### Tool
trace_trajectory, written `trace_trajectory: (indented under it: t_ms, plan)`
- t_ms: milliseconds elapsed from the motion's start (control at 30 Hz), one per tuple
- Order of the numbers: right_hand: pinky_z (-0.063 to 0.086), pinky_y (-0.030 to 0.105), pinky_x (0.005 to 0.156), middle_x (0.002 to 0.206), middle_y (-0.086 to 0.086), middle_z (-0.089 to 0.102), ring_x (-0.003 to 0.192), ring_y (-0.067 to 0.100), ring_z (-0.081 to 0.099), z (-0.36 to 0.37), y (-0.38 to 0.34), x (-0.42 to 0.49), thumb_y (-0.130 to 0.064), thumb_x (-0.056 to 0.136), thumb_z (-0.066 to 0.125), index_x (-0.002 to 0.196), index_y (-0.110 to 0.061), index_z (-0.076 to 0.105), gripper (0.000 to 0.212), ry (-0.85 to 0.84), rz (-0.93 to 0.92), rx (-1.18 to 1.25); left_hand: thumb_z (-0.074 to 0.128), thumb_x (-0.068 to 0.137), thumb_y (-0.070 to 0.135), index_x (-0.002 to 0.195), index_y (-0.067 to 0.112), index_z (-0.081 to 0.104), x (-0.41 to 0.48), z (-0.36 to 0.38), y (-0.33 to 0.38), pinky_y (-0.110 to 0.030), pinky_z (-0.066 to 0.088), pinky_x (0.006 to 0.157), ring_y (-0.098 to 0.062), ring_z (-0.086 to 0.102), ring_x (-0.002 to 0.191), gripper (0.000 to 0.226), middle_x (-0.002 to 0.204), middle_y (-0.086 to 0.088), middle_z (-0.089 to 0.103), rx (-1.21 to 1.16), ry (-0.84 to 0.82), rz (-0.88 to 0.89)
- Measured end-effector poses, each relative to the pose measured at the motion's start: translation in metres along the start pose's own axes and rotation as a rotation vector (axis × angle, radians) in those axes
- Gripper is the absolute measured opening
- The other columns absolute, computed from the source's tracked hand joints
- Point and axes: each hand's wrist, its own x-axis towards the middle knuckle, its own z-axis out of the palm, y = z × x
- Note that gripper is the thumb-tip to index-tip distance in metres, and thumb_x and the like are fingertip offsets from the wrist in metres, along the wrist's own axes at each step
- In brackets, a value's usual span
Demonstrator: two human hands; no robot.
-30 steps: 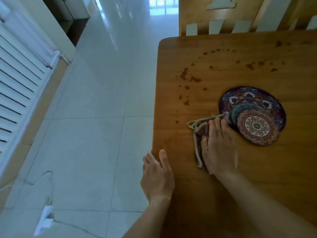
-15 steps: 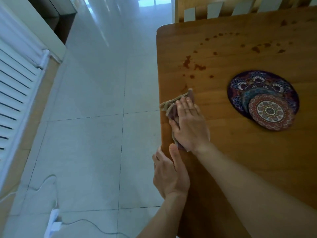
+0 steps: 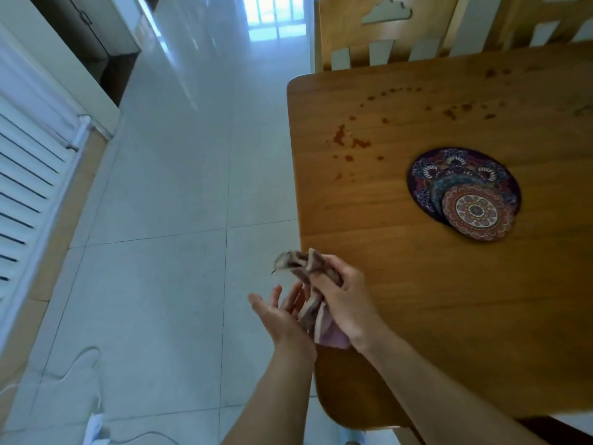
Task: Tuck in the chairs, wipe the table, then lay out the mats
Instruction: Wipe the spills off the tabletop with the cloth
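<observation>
My right hand (image 3: 345,300) grips a bunched brownish cloth (image 3: 300,263) just off the left edge of the wooden table (image 3: 417,300). My left hand (image 3: 279,316) is held palm up with straight fingers beside and slightly under the cloth, off the table's edge. Reddish-brown stains (image 3: 345,139) dot the far left part of the tabletop. A stack of round patterned mats (image 3: 465,192) lies right of the stains, the smallest one on top at the near right. A wooden chair (image 3: 385,30) stands tucked against the table's far edge.
White tiled floor (image 3: 176,220) stretches to the left of the table. A white louvred radiator cover (image 3: 29,149) lines the left wall. A white power strip (image 3: 96,427) and cable lie on the floor at lower left. A dark doorway opens at upper left.
My right hand swept the cloth leftward across the table to its edge, then lifted it off bunched in its fingers. My left hand turned palm up beside the cloth.
</observation>
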Motion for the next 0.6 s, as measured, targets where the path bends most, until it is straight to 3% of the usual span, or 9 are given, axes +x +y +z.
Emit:
trace_trajectory:
  t_ms: [67, 100, 167, 233, 300, 367, 433, 600]
  plan:
    - [0.053, 0.02, 0.061, 0.096, 0.007, 0.072, 0.074, 0.014, 0.069, -0.026, -0.014, 0.0, -0.01, 0.096, 0.052, 0.112, -0.017, 0.067, 0.023, -0.011, 0.122, 0.302, 0.02, 0.095, 0.069, 0.132, 0.016, 0.052, 0.004, 0.002, 0.003, -0.044, 0.044, 0.099, -0.028, 0.06, 0.113, 0.073, 0.118, -0.011, 0.066, 0.069, -0.024, 0.01]
    - [0.052, 0.017, 0.062, 0.104, 0.006, 0.07, 0.078, 0.011, 0.068, -0.041, -0.02, 0.001, -0.009, 0.095, 0.052, 0.119, -0.018, 0.065, 0.028, 0.049, 0.113, 0.33, 0.019, 0.095, 0.068, 0.132, 0.015, 0.053, 0.005, 0.005, 0.003, -0.042, 0.046, 0.094, -0.025, 0.061, 0.11, 0.073, 0.115, -0.008, 0.066, 0.123, -0.034, 0.026]
    - [0.047, 0.011, 0.079, 0.135, -0.004, 0.057, 0.106, 0.001, 0.059, -0.073, -0.023, 0.006, -0.008, 0.092, 0.054, 0.136, -0.03, 0.051, 0.049, 0.326, -0.005, 0.092, 0.016, 0.095, 0.068, 0.134, 0.018, 0.053, 0.003, 0.014, -0.001, -0.042, 0.048, 0.093, -0.022, 0.059, 0.111, 0.074, 0.118, -0.005, 0.065, 0.294, -0.04, 0.083]
    - [0.036, 0.026, 0.107, 0.152, -0.012, 0.035, 0.135, 0.004, 0.035, -0.092, -0.018, 0.008, -0.016, 0.094, 0.054, 0.142, -0.042, 0.04, 0.056, 0.488, -0.169, -0.265, 0.008, 0.092, 0.072, 0.142, 0.025, 0.045, 0.001, 0.021, -0.011, -0.049, 0.039, 0.108, -0.024, 0.051, 0.127, 0.078, 0.138, -0.003, 0.055, 0.616, -0.013, 0.205]
    - [0.013, 0.041, 0.121, 0.16, -0.012, 0.022, 0.148, 0.011, 0.013, -0.096, 0.0, 0.01, -0.032, 0.098, 0.048, 0.144, -0.042, 0.039, 0.047, 0.356, -0.261, -0.784, -0.003, 0.089, 0.07, 0.147, 0.031, 0.035, 0.001, 0.023, -0.023, -0.049, 0.034, 0.11, -0.023, 0.045, 0.133, 0.079, 0.148, 0.002, 0.044, 1.038, 0.072, 0.394]
    - [-0.002, 0.044, 0.121, 0.163, -0.01, 0.012, 0.15, 0.014, -0.003, -0.092, 0.021, 0.016, -0.048, 0.099, 0.033, 0.148, -0.04, 0.032, 0.049, 0.245, -0.246, -1.31, -0.007, 0.088, 0.068, 0.145, 0.03, 0.034, 0.001, 0.023, -0.026, -0.045, 0.041, 0.1, -0.023, 0.05, 0.126, 0.08, 0.145, 0.002, 0.045, 1.239, 0.115, 0.526]
    - [-0.005, 0.046, 0.121, 0.163, -0.007, 0.012, 0.151, 0.019, -0.004, -0.089, 0.024, 0.033, -0.049, 0.1, 0.024, 0.15, -0.038, 0.029, 0.052, 0.284, -0.243, -1.449, -0.008, 0.085, 0.068, 0.142, 0.026, 0.036, 0.002, 0.023, -0.027, -0.042, 0.047, 0.091, -0.024, 0.057, 0.117, 0.083, 0.14, 0.0, 0.048, 1.298, 0.124, 0.582]
    - [-0.003, 0.045, 0.121, 0.162, -0.006, 0.019, 0.151, 0.019, 0.004, -0.064, 0.007, 0.088, -0.043, 0.102, 0.025, 0.148, -0.034, 0.037, 0.048, 0.315, -0.252, -1.367, 0.01, 0.098, 0.055, 0.138, 0.019, 0.039, 0.003, 0.025, -0.027, -0.037, 0.047, 0.081, -0.024, 0.061, 0.105, 0.061, 0.133, -0.001, 0.052, 1.401, 0.14, 0.626]
